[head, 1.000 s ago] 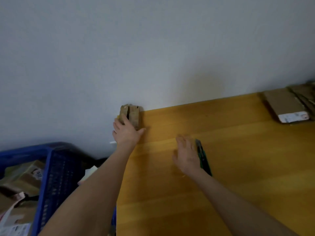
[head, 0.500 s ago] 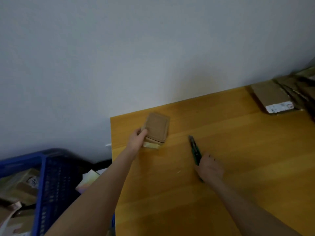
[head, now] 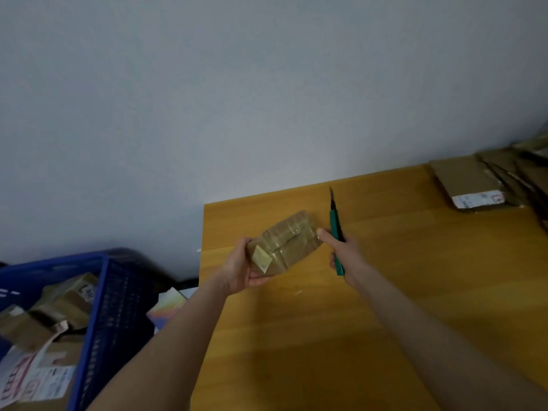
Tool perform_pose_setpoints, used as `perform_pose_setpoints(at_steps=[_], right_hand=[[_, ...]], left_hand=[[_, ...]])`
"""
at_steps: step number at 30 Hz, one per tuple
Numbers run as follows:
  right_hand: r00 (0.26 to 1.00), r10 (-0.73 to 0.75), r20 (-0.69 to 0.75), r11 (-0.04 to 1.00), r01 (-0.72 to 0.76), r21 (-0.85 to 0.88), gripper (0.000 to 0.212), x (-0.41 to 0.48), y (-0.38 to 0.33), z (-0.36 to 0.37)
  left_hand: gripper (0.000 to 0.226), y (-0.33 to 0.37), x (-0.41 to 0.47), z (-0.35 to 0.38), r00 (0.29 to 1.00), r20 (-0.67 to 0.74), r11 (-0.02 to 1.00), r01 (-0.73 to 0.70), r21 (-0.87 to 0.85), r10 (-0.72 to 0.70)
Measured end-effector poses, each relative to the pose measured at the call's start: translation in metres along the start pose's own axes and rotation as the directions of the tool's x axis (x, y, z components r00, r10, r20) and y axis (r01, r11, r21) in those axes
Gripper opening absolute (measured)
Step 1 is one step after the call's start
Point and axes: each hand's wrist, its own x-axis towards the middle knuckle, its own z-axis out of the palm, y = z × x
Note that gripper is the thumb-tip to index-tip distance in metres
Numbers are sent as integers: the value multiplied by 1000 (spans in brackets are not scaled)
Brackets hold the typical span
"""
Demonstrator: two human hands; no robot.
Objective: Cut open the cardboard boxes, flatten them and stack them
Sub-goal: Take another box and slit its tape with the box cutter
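Box (head: pixel 286 243), taped shut, is held just above the table (head: pixel 385 292) near its left edge. Left hand (head: pixel 241 269) grips its near end; right hand (head: pixel 345 253) grips the knife (head: pixel 336 221), forefinger touching the box. Step in hand: cutting open. Next move calls for setting the blade along the top tape seam.

The small box (head: pixel 289 243): brown cardboard under glossy clear tape. The utility knife (head: pixel 335 225): green plastic handle. The table (head: pixel 385 292): smooth yellow wood, slight sheen. The flattened boxes (head: pixel 465 176), far right corner: matt cardboard, paper label.
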Motion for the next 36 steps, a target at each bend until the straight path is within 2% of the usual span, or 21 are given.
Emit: perform_pose_setpoints(at_steps=[2,4,7,9,11,14,16,18,20,22,23,25,27,29,31,33,36], right_hand=[[999,12,47,999,-10,-35,35,-4,1,3],[1000,25,9,998,-25,-52,32,-7,7,10],[995,71,-67,994,-76,-75,32,-10,20,24],[992,80,-100,991,-90,-97,37,-9,30,35],[988,86,-127,989,-100,-107,43,-8,38,44],[989,77,-125,989,-92,-113,43,-5,45,58],[990,61,-127,988,-78,-136,39,-2,47,66],[989,69,-133,982,-90,-165,35,1,50,73],[983,102,-152,978,-127,-163,32,3,51,77],[972,145,-186,976,-172,-138,34,4,51,80],[967,157,-200,973,-187,-139,33,5,51,79],[964,164,-209,968,-198,-153,30,7,53,77],[964,159,-213,967,-196,-164,24,7,54,72],[968,136,-212,965,-178,-193,19,6,53,65],[973,93,-211,963,-141,-229,19,2,52,58],[977,56,-207,961,-109,-253,19,-2,51,52],[983,30,-182,962,-78,-263,16,-6,51,48]], left_hand=[[62,-3,-9,6,1000,-25,1000,-2,8,3],[60,-8,-13,12,991,-117,998,-68,16,69],[49,-17,-7,12,921,-326,977,-207,46,211],[41,-23,-3,10,881,-399,966,-247,72,254],[36,-27,-2,9,900,-378,976,-193,102,217],[44,-31,-2,-1,928,-355,987,-69,144,116],[45,-30,-1,-11,929,-333,973,-95,209,162],[44,-30,3,-21,906,-310,921,-174,349,289],[54,-28,6,-32,834,-287,753,-211,624,471],[75,-24,7,-37,768,-119,442,-227,868,629],[88,-21,9,-37,764,6,268,-234,935,645],[110,-17,14,-31,802,201,-35,-219,975,563],[120,-14,19,-22,844,294,-238,-204,950,448],[123,-14,23,-13,866,342,-389,-191,901,366],[122,-16,24,-8,856,387,-499,-184,847,341],[110,-18,24,-6,821,433,-532,-193,825,373],[84,-20,24,-7,751,465,-522,-190,832,469]])
